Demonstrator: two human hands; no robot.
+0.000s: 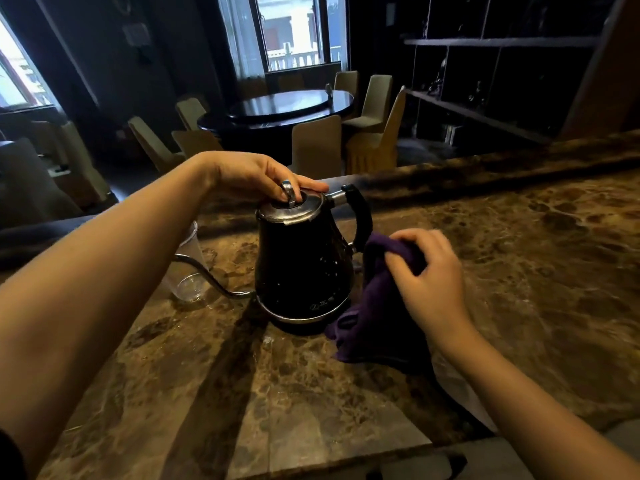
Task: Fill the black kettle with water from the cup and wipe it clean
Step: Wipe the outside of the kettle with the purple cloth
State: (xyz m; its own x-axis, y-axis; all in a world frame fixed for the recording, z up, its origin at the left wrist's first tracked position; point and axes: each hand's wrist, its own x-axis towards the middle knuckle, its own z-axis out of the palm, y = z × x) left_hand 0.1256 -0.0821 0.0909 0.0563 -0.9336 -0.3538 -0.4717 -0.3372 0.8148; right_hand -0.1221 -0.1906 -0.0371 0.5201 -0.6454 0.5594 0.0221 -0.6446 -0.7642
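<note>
The black kettle stands upright on the brown marble counter, its thin spout pointing left and its black handle to the right. Water drops speckle its side. My left hand rests on the silver lid, fingers around the lid's metal knob. My right hand grips a purple cloth pressed against the kettle's right side, below the handle. A clear plastic cup stands on the counter left of the kettle, behind the spout, partly hidden by my left forearm.
The counter stretches right and toward me, with its front edge at the bottom. Behind the counter lies a dim dining room with a round dark table ringed by covered chairs. Dark shelves line the right wall.
</note>
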